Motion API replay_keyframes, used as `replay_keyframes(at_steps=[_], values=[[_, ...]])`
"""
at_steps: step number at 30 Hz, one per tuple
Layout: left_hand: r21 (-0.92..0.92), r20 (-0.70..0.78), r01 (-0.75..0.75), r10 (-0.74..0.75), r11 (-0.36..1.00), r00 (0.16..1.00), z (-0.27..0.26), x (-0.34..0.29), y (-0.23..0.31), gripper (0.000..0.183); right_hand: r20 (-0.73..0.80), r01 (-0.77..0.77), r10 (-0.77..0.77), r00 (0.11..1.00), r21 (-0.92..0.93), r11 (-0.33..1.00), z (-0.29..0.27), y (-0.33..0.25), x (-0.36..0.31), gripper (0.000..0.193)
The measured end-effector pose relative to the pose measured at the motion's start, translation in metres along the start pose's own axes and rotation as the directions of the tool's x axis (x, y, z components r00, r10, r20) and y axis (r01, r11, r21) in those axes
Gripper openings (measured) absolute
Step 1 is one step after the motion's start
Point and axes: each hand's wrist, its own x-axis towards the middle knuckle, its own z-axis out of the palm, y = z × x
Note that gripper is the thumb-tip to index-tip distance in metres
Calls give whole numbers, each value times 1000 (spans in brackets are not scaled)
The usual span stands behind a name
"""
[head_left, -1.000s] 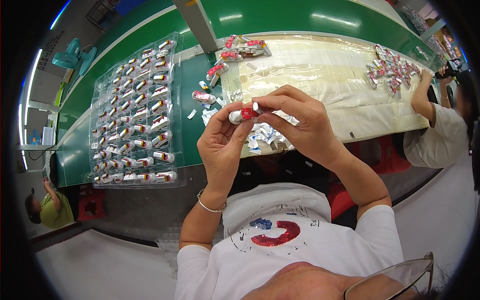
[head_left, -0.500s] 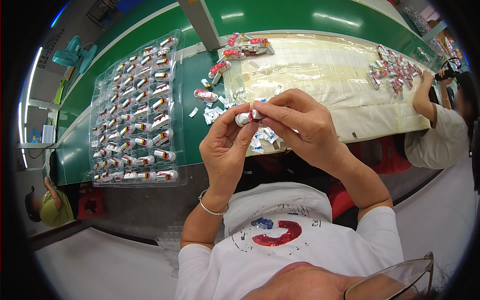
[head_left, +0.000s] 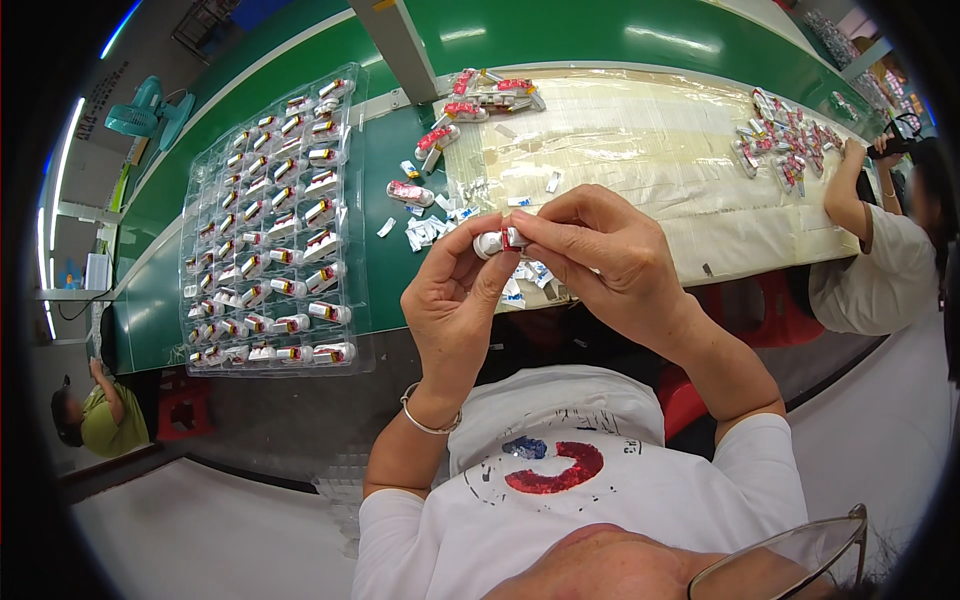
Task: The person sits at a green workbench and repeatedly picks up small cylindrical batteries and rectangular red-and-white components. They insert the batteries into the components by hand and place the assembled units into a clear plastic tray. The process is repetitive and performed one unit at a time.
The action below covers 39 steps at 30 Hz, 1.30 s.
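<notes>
Above the table's front edge, both hands meet on a small white rounded piece with a red band. My left hand pinches its rounded end between thumb and fingers. The fingertips of my right hand press together at the banded end and partly cover it. Just behind and below the hands lie white paper-like slips with blue marks. A red-and-white piece rests beyond them, near a heap of similar pieces.
A clear compartment tray filled with small white, red and yellow pieces lies on the green table at left. A metal post rises behind. Another heap lies at far right, near a co-worker's arm.
Both hands keep their pinch on the white piece and have shifted very slightly. The piece's red band looks slightly turned.
</notes>
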Motion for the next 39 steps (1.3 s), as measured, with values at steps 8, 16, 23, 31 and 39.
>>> replay_keyframes(at_steps=[8,16,23,31,39], values=[[-41,-30,-21,20,999,999,4,-1,-3,31,12,128,-128,992,-186,974,-1,1,-1,40],[-169,-60,35,-46,985,997,9,1,-6,31,37,199,-198,979,-332,922,2,3,-1,40],[-210,-92,38,-58,977,994,7,5,-9,26,13,245,-253,967,-294,924,10,10,2,38],[-148,-108,-189,174,971,979,5,8,-7,20,8,-158,169,986,395,905,7,14,-5,48],[-107,-42,-288,285,952,958,5,4,-9,28,143,-324,327,934,722,611,11,12,-10,45]])
